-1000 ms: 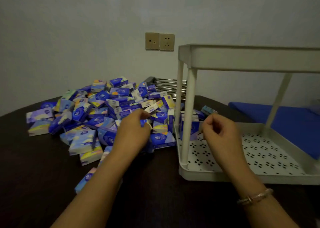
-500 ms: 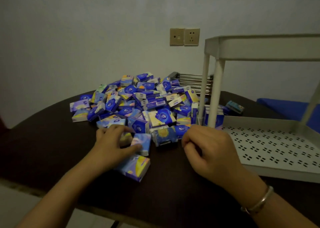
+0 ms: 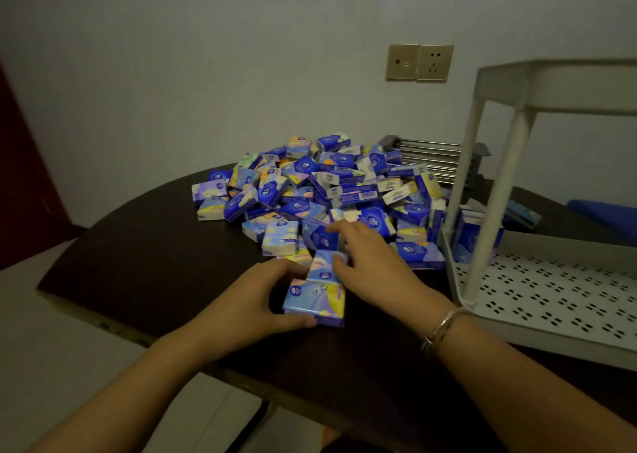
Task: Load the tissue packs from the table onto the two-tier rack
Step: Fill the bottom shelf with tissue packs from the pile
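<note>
Barely started. The pile of tissue packs (image 3: 331,190) sat on the dark tabletop (image 3: 144,259), mid-far, just left of the rack (image 3: 537,297). The rack's lower tier held only a couple of packs (image 3: 474,235), standing in its far-left corner behind the post; the rest of that perforated tray showed bare. So nearly the whole pile was left to move.

Our left hand (image 3: 251,304) gripped the near pack (image 3: 315,301), thumb along its near edge, fingers curled over the far-left side. That pack lay flat on the tabletop at the near edge of the pile. Our right hand (image 3: 372,263) rested fingers-down over the next pack (image 3: 325,266) just behind it, fingertips reaching onto a dark blue one; the fingers looked only lightly bent. Whether it actually pinched anything we couldn't tell, so we read it as touching, not holding.

Hidden or unclear:
- Upper tier seen from below only, its top surface not visible, so we couldn't say if anything was on it.
- Rack cut off at the right edge; the right end of both tiers was out of view.
- Low light, pack count not readable; bottom layers of the pile buried.
- A metal wire rack (image 3: 431,158) behind the pile was partly blocked by packs and the post.
</note>
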`<state>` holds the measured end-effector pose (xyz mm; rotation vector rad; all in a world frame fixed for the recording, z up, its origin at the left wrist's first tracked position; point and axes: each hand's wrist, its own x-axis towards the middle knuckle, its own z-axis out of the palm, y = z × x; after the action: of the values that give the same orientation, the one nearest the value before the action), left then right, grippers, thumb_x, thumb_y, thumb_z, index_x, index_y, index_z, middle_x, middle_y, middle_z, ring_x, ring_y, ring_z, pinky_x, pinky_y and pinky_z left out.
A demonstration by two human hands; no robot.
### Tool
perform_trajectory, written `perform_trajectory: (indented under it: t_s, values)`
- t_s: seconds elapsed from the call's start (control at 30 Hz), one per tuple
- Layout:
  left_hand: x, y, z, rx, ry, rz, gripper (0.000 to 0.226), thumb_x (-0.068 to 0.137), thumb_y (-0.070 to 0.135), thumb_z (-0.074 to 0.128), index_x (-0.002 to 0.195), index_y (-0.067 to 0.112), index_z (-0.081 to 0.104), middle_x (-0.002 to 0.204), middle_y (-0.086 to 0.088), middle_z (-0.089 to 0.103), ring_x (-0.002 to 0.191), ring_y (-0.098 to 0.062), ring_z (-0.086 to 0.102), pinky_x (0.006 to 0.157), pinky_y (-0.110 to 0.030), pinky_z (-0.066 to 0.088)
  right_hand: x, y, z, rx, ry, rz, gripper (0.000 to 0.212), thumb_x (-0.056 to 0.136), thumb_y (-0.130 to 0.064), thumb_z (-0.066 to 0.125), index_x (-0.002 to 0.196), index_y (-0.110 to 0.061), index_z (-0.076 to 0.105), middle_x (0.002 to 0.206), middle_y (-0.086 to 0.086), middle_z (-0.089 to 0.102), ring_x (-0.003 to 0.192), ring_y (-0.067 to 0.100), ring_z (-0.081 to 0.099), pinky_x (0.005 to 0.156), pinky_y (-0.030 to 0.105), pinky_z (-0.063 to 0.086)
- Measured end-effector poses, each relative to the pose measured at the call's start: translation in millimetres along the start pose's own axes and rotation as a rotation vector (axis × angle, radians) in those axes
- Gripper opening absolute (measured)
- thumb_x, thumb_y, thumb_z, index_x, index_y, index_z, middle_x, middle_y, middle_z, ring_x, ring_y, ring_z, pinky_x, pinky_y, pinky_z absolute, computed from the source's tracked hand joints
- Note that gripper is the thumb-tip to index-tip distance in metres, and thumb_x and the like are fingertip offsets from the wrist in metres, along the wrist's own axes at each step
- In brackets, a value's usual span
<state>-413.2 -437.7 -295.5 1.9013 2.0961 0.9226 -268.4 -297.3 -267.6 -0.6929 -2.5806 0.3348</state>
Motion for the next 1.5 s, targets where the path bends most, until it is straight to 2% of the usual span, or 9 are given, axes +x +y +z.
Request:
perform_trajectory:
  t_s: [0.1,0.33,0.47,0.7,0.97,1.23,1.33,1.43,1.5]
  values:
    - [-3.5,-6.9,0.8,-0.007,0.090,0.000,0.053,0.062,0.055,0.077,0.108,0.038,0.055,0.108,0.026,0.049,0.105,0.007,0.048,0.086,-0.011,0.042,6.9,0.5,14.4,0.008,0.016,-0.016,0.046,0.094,-0.025,0.048,0.138,-0.025,0.039,0.138,0.003,0.042,0.128,0.023,0.038,0.100,0.039,0.038]
    - [3.5,-7.7,-8.7,-0.399,0.464,-0.134,0.040,0.069,0.040,0.073,0.101,0.023,0.058,0.100,0.010,0.060,0.090,0.000,0.057,0.074,-0.011,0.045,-1.1,10.8,17.3,-0.047,0.106,-0.067,0.033,0.091,-0.036,0.050,0.122,-0.028,0.055,0.130,-0.003,0.044,0.126,0.015,0.036,0.103,0.031,0.033]
    - [32.0,-24.9,-13.1,-0.403,0.611,-0.338,0.041,0.069,0.052,0.072,0.100,0.034,0.052,0.111,0.005,0.057,0.103,-0.013,0.056,0.087,-0.034,0.050,-2.4,6.0,21.4,-0.194,0.001,-0.046,0.053,0.086,-0.060,0.046,0.131,-0.033,0.046,0.125,-0.006,0.046,0.126,0.016,0.033,0.113,0.039,0.019]
    - [86.3,-30.5,-6.4,-0.229,0.395,-0.601,0.065,0.069,0.041,0.079,0.112,0.011,0.040,0.120,-0.013,0.051,0.110,-0.031,0.054,0.089,-0.042,0.049,-5.4,3.0,21.9,-0.271,-0.034,-0.009,0.057,0.081,-0.058,0.051,0.131,-0.034,0.039,0.118,-0.003,0.042,0.125,0.018,0.031,0.117,0.046,0.003]
    - [72.2,-16.9,-6.0,-0.248,0.456,-0.514,0.039,0.082,0.025,0.070,0.103,0.012,0.041,0.105,-0.006,0.057,0.086,-0.019,0.056,0.059,-0.027,0.042,-12.6,7.0,1.9,0.068,0.197,0.007,0.056,0.071,-0.029,0.069,0.121,-0.030,0.043,0.118,-0.008,0.025,0.106,0.019,0.050,0.085,0.033,0.048]
    - [46.6,33.5,-9.8,-0.523,0.404,-0.354,0.032,0.084,0.016,0.068,0.103,0.016,0.042,0.096,0.000,0.058,0.080,-0.010,0.056,0.067,-0.029,0.048,-16.9,-6.8,-8.3,0.372,0.193,0.082,0.055,0.071,-0.014,0.079,0.114,-0.029,0.049,0.117,-0.010,0.024,0.101,0.003,0.047,0.077,-0.007,0.036]
    - [38.0,54.2,-12.3,-0.528,0.298,-0.303,0.034,0.085,0.012,0.066,0.109,0.016,0.042,0.092,0.006,0.056,0.085,-0.009,0.057,0.083,-0.037,0.050,-25.6,-15.3,-22.6,0.513,0.220,0.101,0.060,0.068,-0.012,0.080,0.112,-0.035,0.045,0.121,-0.007,0.028,0.105,0.001,0.049,0.083,0.000,0.042]
    - [29.8,71.9,-9.5,-0.538,0.254,-0.236,0.034,0.086,0.009,0.065,0.109,0.016,0.042,0.091,0.008,0.057,0.080,-0.003,0.057,0.078,-0.030,0.050,-43.6,-15.3,-34.5,0.650,0.230,0.152,0.063,0.070,-0.007,0.078,0.116,-0.036,0.047,0.128,-0.002,0.039,0.113,0.011,0.055,0.096,0.026,0.049]
    - [27.0,85.7,-4.1,-0.511,0.245,-0.169,0.034,0.085,0.009,0.065,0.109,0.016,0.041,0.096,0.006,0.057,0.084,-0.001,0.057,0.076,-0.022,0.049,-59.1,-20.1,-45.4,0.942,0.198,0.228,0.057,0.078,-0.003,0.071,0.125,-0.026,0.047,0.125,0.002,0.054,0.106,0.012,0.061,0.089,0.024,0.053]
